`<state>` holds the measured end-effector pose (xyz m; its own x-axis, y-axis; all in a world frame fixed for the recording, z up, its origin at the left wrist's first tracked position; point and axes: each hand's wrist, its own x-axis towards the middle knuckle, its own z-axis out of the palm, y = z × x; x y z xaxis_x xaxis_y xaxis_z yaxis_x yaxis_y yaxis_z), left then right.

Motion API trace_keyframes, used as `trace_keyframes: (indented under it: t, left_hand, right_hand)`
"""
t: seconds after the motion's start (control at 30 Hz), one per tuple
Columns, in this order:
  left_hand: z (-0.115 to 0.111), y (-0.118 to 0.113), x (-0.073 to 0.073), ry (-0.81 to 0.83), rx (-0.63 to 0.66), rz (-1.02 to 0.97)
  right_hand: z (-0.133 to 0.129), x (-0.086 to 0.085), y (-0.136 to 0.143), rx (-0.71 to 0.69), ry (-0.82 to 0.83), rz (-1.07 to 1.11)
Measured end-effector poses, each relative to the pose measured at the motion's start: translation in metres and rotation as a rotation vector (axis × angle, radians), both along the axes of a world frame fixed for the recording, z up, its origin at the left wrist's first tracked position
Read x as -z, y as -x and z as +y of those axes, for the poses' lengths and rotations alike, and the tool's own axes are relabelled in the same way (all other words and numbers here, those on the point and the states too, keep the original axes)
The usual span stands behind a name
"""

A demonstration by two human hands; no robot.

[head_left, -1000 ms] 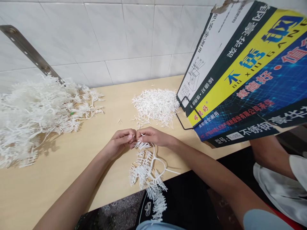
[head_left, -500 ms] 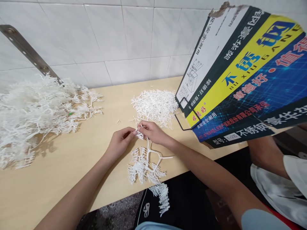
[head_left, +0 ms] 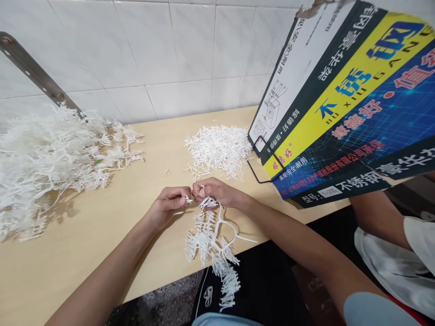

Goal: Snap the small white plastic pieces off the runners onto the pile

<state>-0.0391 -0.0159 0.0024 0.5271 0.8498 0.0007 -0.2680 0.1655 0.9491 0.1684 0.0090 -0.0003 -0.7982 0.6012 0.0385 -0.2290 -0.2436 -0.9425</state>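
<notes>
Clamping white strand [head_left: 205,244], right hand [head_left: 214,191] nearer.
Its long axis runs toward six o'clock; I've left hand [head_left: 171,202] pinching small piece [head_left: 189,199].

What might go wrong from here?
The branched strand in the right hand reaches past the near edge of the table, so it might slip off if released. Small bits poking from the left hand could drop. The carton beside the loose pile might scatter it if bumped.

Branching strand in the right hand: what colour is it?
White; the branching strand shows best in the head view.
</notes>
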Motion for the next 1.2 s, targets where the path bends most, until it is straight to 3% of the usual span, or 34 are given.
trace_keyframes:
  t: [0.13, 0.3, 0.43, 0.57, 0.7, 0.97, 1.2]
  left_hand:
    - [0.005, 0.000, 0.003, 0.027, -0.155, 0.026]
    - [0.011, -0.003, 0.005, -0.147, -0.449, 0.329]
    - [0.006, -0.005, -0.004, -0.265, -0.486, 0.485]
    - [0.000, -0.008, -0.010, -0.394, -0.367, 0.580]
    - [-0.003, -0.012, -0.007, -0.380, -0.272, 0.582]
    - [-0.004, -0.012, -0.006, -0.325, -0.382, 0.524]
    - [0.000, -0.007, -0.002, -0.249, -0.431, 0.493]
  right_hand:
    - [-0.003, -0.005, 0.005, 0.205, -0.020, -0.082]
    - [0.005, -0.004, 0.007, 0.439, -0.050, -0.191]
    - [0.009, -0.001, 0.004, 0.532, -0.050, -0.164]
    - [0.010, 0.001, 0.004, 0.545, -0.086, -0.169]
    - [0.009, 0.002, 0.004, 0.531, -0.121, -0.200]
    - [0.003, -0.006, -0.003, 0.393, -0.385, -0.365]
    - [0.004, -0.009, -0.008, 0.360, -0.642, -0.553]
